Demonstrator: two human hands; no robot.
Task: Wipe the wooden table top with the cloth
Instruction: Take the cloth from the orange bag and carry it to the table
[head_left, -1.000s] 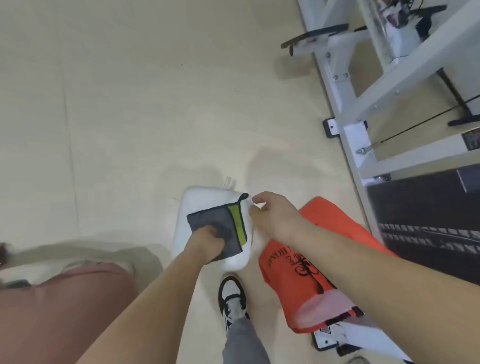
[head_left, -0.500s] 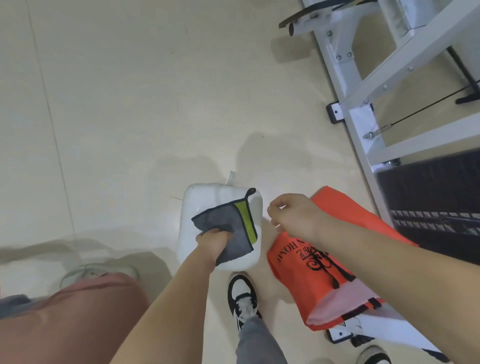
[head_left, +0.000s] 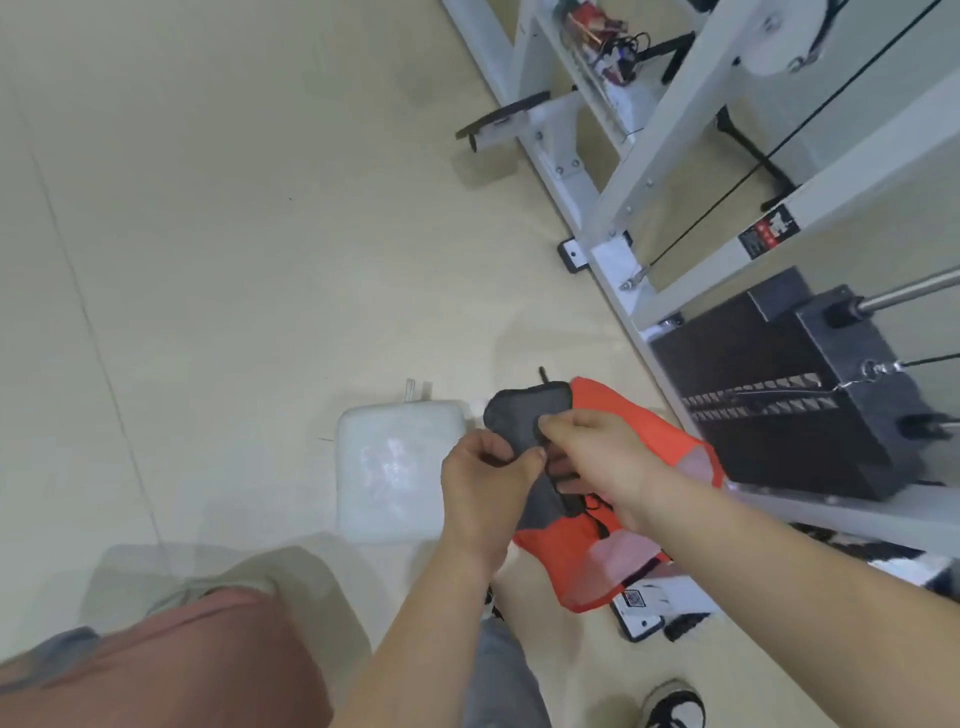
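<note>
A dark grey cloth (head_left: 524, 415) is held up in front of me above the floor. My left hand (head_left: 485, 475) grips its left edge with curled fingers. My right hand (head_left: 592, 457) pinches the cloth from the right, its fingers curled over the fabric. Both hands are close together and touch the cloth at its middle. The lower part of the cloth hangs down between them. No wooden table top is in view.
A white pouch (head_left: 395, 470) lies on the pale floor left of my hands. An orange bag (head_left: 623, 551) lies under my right hand. A white exercise machine frame (head_left: 597, 197) with a black weight stack (head_left: 789, 395) stands at right. My shoe (head_left: 672, 704) is below.
My left hand lifted the cloth off the white pouch and carried it right. My right hand came in and took hold of it too. The camera view shifted.
</note>
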